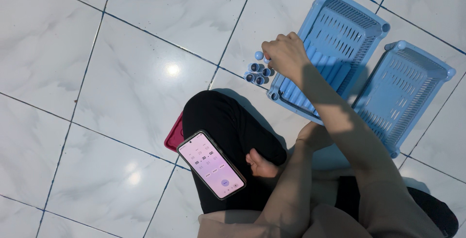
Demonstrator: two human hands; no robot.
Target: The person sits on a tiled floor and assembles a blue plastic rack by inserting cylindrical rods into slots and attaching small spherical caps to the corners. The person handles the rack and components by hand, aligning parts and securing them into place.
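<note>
**Blue plastic parts on white tile**

Blue plastic makes up all the parts we find on the white tiled floor. We see two slotted trays: the near tray lies beside our knee, the far tray lies to its right, and the two sit just beside each other at an angle. A row of blue tubes rests inside the near tray.

Our right hand reaches across the near tray's left edge. Its fingers are curled inward, and the tips meet a small blue piece at the tray's corner. We cannot tell whether they actually grip that piece. Just left of the hand, a cluster of small caps stands on the tile, close together and touching the tray's side or nearly so.

Our left hand lies lower, beside the near tray's bottom edge. The right forearm covers most of it, so we cannot tell how its fingers are set.

A phone with a lit pink screen rests on the black trouser leg. A red cushion shows under the knee. A bare foot shows beside the phone.
</note>
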